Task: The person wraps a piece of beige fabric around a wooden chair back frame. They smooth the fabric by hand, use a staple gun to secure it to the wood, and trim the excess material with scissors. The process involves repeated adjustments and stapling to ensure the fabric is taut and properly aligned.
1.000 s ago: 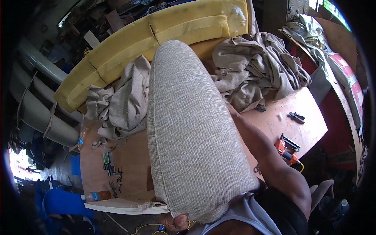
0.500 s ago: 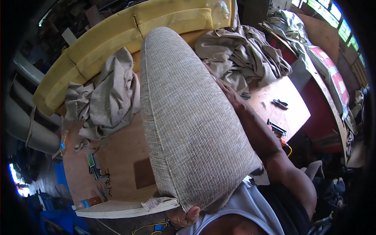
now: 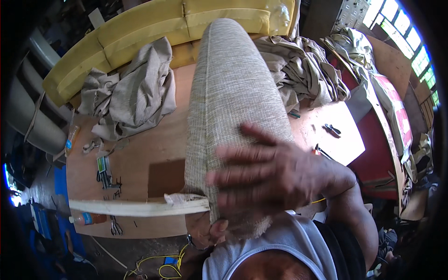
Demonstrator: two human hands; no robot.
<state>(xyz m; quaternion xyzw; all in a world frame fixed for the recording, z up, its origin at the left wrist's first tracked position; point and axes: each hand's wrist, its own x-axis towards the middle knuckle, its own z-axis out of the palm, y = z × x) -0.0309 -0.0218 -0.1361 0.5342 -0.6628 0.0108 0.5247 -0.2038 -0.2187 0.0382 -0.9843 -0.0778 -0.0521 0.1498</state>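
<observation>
A long padded piece covered in beige woven fabric (image 3: 233, 88) stretches away from my chest, with a seam running along its left side. A pale wooden rail (image 3: 140, 208) juts left from its near end, and a scrap of fabric hangs over the rail there. My left hand (image 3: 205, 232) grips the near lower corner, its thumb on the fabric and most fingers hidden. Spread out over the near top of the padding is my right hand (image 3: 266, 175), blurred by motion, fingers apart and holding nothing.
Behind stands a curved yellow foam sofa back (image 3: 140, 37). Loose fabric lies in heaps on the left (image 3: 140, 88) and right (image 3: 308, 70). On the wooden tabletop (image 3: 154, 144) are a staple gun (image 3: 105, 172), scissors (image 3: 115, 227), a bottle (image 3: 88, 218) and black-handled pliers (image 3: 332, 130).
My right hand has come from the far right side of the padded piece onto its near top. The view has shifted, and the wooden rail sits higher and more level. My left hand keeps its hold.
</observation>
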